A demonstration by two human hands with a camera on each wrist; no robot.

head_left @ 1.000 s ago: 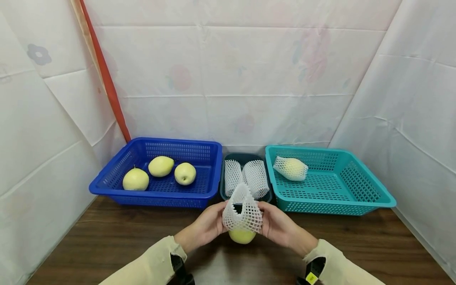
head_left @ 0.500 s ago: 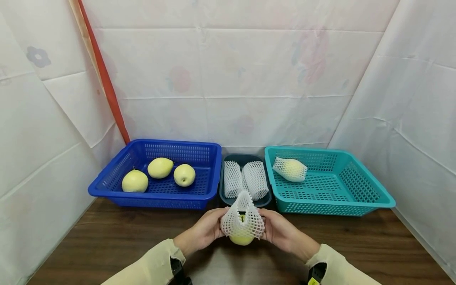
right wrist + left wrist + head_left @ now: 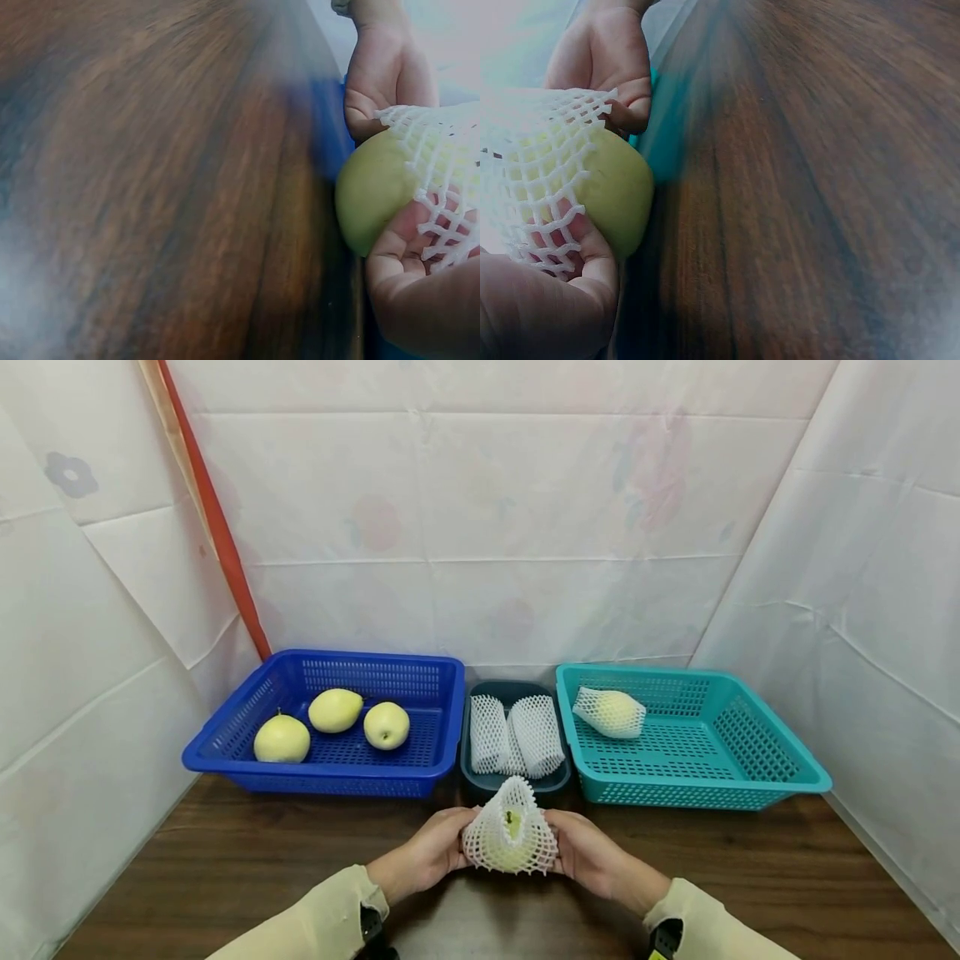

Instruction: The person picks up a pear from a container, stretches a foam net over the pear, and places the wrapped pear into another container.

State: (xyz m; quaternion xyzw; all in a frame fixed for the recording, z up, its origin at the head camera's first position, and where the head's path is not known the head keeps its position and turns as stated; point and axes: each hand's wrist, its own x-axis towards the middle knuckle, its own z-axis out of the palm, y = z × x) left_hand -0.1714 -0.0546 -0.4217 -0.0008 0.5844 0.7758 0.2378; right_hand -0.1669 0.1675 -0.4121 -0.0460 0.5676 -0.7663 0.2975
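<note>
A yellow-green pear sits inside a white foam net sleeve in front of me, with its stem showing through the sleeve's upper opening. My left hand grips the sleeve's left side, and my right hand grips its right side. In the left wrist view, a left-hand digit shows through the mesh, against the pear. The right wrist view has the pear's rounded end sticking out past the net edge, close to the wooden table.
A blue basket with 3 bare pears stands at the back left. In the middle, a small dark bin holds several foam net sleeves. On the right is a teal basket with one netted pear. White cloth hangs behind.
The foam net sleeve has slid down over the pear, which now shows little below the net edge in the head view. Both hands have moved slightly toward me with it.
</note>
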